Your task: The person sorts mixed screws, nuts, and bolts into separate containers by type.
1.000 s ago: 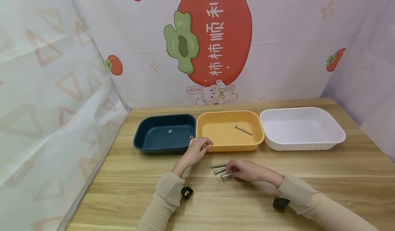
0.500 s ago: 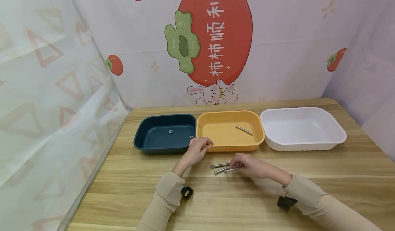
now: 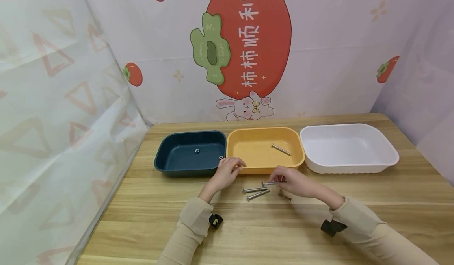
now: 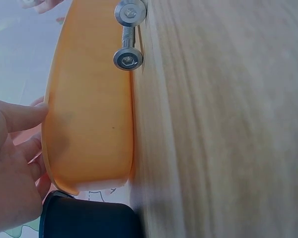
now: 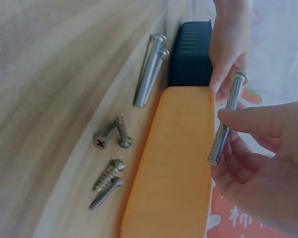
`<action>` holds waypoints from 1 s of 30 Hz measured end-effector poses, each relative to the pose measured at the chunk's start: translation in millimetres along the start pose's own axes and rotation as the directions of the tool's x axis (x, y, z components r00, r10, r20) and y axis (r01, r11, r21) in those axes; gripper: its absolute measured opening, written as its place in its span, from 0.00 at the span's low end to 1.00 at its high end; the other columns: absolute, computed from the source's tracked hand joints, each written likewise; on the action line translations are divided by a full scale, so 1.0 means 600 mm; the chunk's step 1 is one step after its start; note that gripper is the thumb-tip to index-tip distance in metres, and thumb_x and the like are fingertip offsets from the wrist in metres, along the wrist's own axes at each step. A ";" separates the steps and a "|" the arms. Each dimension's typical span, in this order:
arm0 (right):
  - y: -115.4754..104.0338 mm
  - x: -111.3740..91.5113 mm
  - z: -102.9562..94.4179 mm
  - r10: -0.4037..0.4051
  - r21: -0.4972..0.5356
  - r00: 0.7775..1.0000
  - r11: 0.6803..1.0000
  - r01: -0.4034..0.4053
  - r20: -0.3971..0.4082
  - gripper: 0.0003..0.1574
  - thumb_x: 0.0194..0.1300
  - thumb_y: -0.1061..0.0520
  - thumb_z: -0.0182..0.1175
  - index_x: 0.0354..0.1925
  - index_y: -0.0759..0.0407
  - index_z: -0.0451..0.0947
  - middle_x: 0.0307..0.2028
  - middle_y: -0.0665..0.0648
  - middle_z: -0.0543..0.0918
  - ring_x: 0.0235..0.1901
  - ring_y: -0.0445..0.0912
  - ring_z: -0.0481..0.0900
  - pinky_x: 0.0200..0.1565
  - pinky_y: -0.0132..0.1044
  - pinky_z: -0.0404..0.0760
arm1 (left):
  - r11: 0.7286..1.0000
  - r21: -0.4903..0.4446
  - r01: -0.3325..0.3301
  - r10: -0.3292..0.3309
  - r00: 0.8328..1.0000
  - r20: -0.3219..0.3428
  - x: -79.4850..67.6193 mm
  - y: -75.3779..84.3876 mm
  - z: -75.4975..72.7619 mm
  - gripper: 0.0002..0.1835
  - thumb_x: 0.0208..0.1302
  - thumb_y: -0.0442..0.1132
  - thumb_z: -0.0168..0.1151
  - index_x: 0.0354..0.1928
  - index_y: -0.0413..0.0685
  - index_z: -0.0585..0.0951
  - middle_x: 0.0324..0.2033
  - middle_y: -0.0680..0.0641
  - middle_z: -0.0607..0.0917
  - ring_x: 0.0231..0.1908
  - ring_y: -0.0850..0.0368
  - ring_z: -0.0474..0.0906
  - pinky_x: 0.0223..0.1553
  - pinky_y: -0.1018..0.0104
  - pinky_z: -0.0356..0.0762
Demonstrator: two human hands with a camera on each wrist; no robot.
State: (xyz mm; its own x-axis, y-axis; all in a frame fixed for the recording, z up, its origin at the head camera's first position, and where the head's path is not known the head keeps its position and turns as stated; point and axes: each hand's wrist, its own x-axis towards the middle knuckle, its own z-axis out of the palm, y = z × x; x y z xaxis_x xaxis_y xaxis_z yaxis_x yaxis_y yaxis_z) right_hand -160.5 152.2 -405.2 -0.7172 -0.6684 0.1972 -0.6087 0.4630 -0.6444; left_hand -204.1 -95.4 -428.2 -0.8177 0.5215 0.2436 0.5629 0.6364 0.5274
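Observation:
My right hand pinches a long silver bolt between thumb and fingers, raised just in front of the yellow tray. In the right wrist view its threaded end points down past the thumb. My left hand holds the front-left rim of that tray, thumb outside and fingers over the edge, partly hidden in the left wrist view. Two similar bolts lie together on the table in front of the tray. Several small screws lie under my right hand, mostly hidden from the head view.
A dark blue tray with two small nuts stands left of the yellow one. Inside the yellow tray lies another bolt. To the right is a white tray. A printed cloth hangs behind the wooden table.
My right hand has lifted one bolt off the table and moved it away from me and slightly right, towards the yellow tray. The left hand has stayed on the rim.

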 end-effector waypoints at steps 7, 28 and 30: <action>-0.002 0.003 -0.019 0.023 -0.007 0.999 1.000 -0.023 -0.022 0.12 0.52 0.74 0.56 0.35 0.63 0.75 0.29 0.53 0.75 0.30 0.39 0.69 0.31 0.30 0.72 | 1.000 0.002 -0.010 0.010 1.000 -0.008 -0.001 -0.001 0.003 0.05 0.61 0.34 0.53 0.38 0.46 0.77 0.32 0.51 0.79 0.39 0.54 0.72 0.54 0.52 0.53; 0.010 0.033 -0.045 0.008 -0.029 0.998 1.000 -0.010 -0.062 0.13 0.50 0.76 0.56 0.35 0.66 0.75 0.30 0.53 0.76 0.30 0.43 0.71 0.32 0.34 0.73 | 1.000 -0.002 -0.001 0.001 1.000 -0.003 -0.001 0.000 0.000 0.06 0.62 0.34 0.52 0.38 0.46 0.77 0.33 0.51 0.79 0.39 0.55 0.71 0.54 0.52 0.53; 0.013 0.037 -0.048 0.015 -0.029 0.998 0.999 -0.017 -0.058 0.13 0.50 0.76 0.56 0.36 0.67 0.75 0.29 0.53 0.76 0.30 0.43 0.71 0.33 0.34 0.74 | 1.000 0.002 -0.002 0.002 1.000 -0.003 -0.001 0.000 0.000 0.06 0.62 0.35 0.52 0.38 0.47 0.77 0.33 0.51 0.79 0.38 0.55 0.71 0.54 0.52 0.53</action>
State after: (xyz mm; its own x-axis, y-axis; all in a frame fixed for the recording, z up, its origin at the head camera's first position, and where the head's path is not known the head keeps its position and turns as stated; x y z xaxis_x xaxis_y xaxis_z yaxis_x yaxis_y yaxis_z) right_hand -190.8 157.7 -384.5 -0.7448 -0.6264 0.2298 -0.6059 0.4907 -0.6262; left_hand -203.8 -95.8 -428.4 -0.8172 0.5208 0.2470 0.5646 0.6369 0.5250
